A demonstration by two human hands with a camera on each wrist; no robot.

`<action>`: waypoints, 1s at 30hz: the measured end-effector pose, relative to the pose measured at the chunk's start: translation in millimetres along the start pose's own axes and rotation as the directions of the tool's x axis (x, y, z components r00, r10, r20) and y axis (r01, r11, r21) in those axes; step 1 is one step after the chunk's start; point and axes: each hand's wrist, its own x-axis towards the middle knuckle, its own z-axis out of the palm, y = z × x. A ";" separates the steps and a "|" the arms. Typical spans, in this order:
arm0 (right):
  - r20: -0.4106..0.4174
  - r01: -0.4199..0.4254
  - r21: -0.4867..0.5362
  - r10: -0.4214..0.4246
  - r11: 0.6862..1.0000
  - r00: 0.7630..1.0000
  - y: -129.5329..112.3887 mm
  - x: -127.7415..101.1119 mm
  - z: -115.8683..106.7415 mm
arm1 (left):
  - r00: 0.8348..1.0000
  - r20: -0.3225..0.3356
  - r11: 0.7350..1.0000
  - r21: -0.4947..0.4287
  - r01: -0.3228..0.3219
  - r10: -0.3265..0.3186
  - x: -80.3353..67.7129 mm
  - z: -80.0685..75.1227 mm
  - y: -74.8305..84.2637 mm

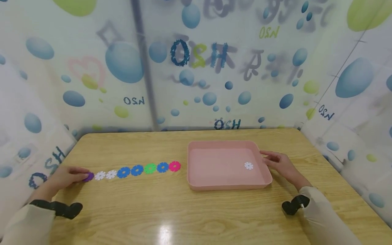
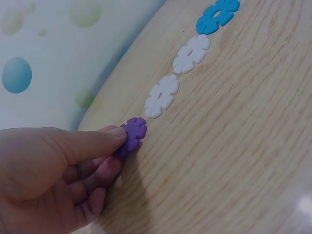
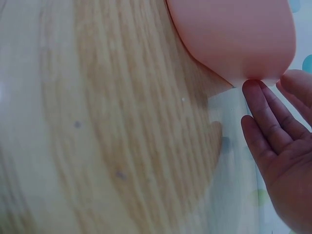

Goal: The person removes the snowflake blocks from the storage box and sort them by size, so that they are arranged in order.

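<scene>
At the left end of a row of snowflake discs, my left hand (image 1: pixel 68 176) pinches a purple snowflake disc (image 2: pixel 133 136) between thumb and fingers, at the tabletop. Beside it lie two white discs (image 2: pixel 162 96), then a blue disc (image 2: pixel 217 15). In the head view the row runs on through blue, a green disc (image 1: pixel 150 168) and a pink disc (image 1: pixel 175 166). A pink tray (image 1: pixel 214 187) stands right of the row, with one white disc (image 1: pixel 248 165) inside. My right hand (image 1: pixel 281 166) touches the tray's right wall from outside, fingers fairly straight in the right wrist view.
The wooden table (image 1: pixel 147 211) carries the row and tray. Behind it and at both sides hangs a white curtain (image 1: pixel 208 102) printed with blue and green drops. Each forearm wears a black wrist strap (image 1: pixel 58 208).
</scene>
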 end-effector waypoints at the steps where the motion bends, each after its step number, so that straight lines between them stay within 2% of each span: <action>1: -0.002 -0.004 -0.002 0.004 1.000 1.000 0.2 0.3 0.0 | 1.000 -0.007 1.000 0.002 0.000 0.000 0.5 0.6 -0.3; 11: -0.001 0.005 -0.003 -0.005 1.000 1.000 3.2 1.9 0.4 | 1.000 -0.024 0.999 0.036 0.019 -0.018 4.5 3.6 -3.2; 18: 0.002 0.008 0.015 -0.008 1.000 1.000 3.5 1.3 1.1 | 0.999 -0.037 0.999 0.050 -0.006 0.007 -2.0 5.6 3.0; 20: 0.002 0.004 0.015 -0.004 1.000 1.000 3.6 1.4 1.2 | 0.999 -0.039 0.998 0.057 -0.024 0.027 -4.5 5.4 9.6; 24: -0.002 0.009 0.015 -0.009 1.000 1.000 2.9 0.9 0.8 | 0.992 -0.046 0.991 0.060 -0.116 0.119 -5.7 9.0 29.5; 30: -0.010 0.023 0.023 -0.023 0.999 1.000 3.0 0.0 1.2 | 0.954 -0.017 0.954 0.039 -0.298 0.298 -2.4 27.6 77.8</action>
